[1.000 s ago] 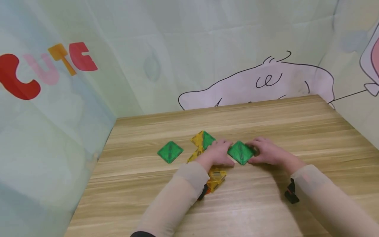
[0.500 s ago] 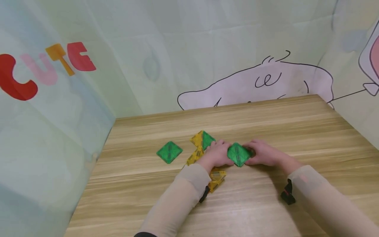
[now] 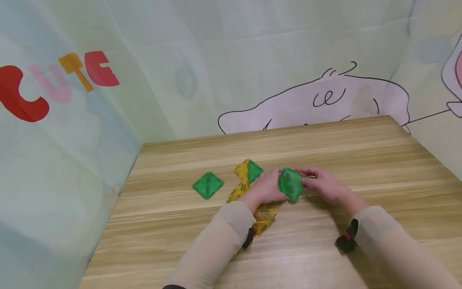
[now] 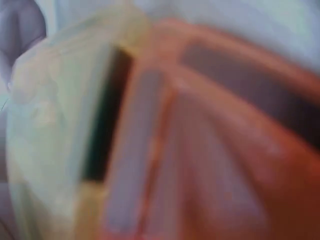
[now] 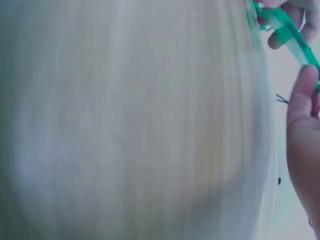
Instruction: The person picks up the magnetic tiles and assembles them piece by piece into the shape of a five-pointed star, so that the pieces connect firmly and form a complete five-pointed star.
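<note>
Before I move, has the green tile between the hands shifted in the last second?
Yes: the held tile has moved slightly left and tilted, judged against the loose green tile on the table.

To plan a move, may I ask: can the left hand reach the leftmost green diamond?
Probably yes, but not straight across: yellow pieces lie between the left hand and the leftmost green diamond. They look low, so passing above seems possible once that hand releases the tilted green piece.

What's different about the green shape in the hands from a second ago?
The green diamond tipped up from nearly flat and shifted slightly left, held between the left hand and right hand, which were already at its edges. The other green diamond and visible yellow pieces stayed put.
</note>
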`<state>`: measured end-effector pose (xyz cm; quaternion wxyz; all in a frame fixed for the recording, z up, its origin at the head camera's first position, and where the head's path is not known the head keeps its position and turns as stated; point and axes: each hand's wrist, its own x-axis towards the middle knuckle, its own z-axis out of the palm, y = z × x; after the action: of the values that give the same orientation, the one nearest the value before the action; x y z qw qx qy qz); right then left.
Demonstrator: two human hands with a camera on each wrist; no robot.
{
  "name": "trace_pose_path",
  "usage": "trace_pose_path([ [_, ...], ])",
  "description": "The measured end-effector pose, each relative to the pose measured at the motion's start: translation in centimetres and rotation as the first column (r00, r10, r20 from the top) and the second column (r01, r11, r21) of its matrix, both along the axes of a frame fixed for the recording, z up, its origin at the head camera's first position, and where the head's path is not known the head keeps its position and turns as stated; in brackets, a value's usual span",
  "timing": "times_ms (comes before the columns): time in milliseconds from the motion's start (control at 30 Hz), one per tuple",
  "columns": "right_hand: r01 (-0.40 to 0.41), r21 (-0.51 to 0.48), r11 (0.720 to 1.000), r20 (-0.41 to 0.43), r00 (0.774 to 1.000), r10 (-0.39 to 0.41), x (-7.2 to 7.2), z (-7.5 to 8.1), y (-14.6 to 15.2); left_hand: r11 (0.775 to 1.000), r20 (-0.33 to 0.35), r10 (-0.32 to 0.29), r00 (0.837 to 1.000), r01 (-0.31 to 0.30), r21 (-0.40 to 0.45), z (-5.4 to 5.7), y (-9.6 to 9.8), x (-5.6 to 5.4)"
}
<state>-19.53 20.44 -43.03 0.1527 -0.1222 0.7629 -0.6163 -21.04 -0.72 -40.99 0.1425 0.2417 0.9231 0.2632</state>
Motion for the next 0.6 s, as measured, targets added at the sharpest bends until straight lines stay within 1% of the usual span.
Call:
trace_pose_path([
  [33, 0.016, -0.081, 0.997, 0.020, 1.000, -0.015, 0.0, -0.1, -0.2, 0.998, 0.031, 0.003, 1.000, -0.005, 0.065, 0.1, -0.2, 0.0],
  [67, 0.032, -0.141, 0.990, 0.027, 0.999, -0.028, 0.0, -0.1, -0.3, 0.992, 0.064, 0.007, 0.998, -0.015, 0.126, 0.2, -0.4, 0.0],
  [133, 0.046, -0.246, 0.968, 0.031, 0.999, -0.040, 0.1, -0.1, -0.6, 0.974, 0.132, 0.010, 0.991, -0.040, 0.223, 0.7, -0.9, 0.1],
  [200, 0.060, -0.323, 0.945, 0.041, 0.998, -0.049, 0.2, 0.0, -0.9, 0.962, 0.163, 0.003, 0.987, -0.047, 0.268, 1.2, -1.4, 0.2],
  [233, 0.061, -0.345, 0.937, 0.043, 0.998, -0.049, 0.3, 0.1, -1.1, 0.960, 0.164, 0.004, 0.986, -0.050, 0.276, 1.4, -1.7, 0.3],
  [333, 0.039, -0.358, 0.933, 0.046, 0.999, -0.024, 0.6, 0.6, -1.7, 0.959, 0.150, 0.011, 0.989, -0.053, 0.279, 1.8, -2.5, 0.5],
  [500, -0.053, -0.304, 0.951, 0.058, 0.996, 0.074, 1.1, 1.2, -3.0, 0.959, 0.129, 0.025, 0.991, -0.060, 0.278, 2.1, -4.1, 0.9],
  [600, -0.082, -0.292, 0.953, 0.072, 0.992, 0.107, 1.3, 1.5, -3.7, 0.959, 0.121, 0.029, 0.992, -0.061, 0.277, 2.3, -4.8, 1.3],
])
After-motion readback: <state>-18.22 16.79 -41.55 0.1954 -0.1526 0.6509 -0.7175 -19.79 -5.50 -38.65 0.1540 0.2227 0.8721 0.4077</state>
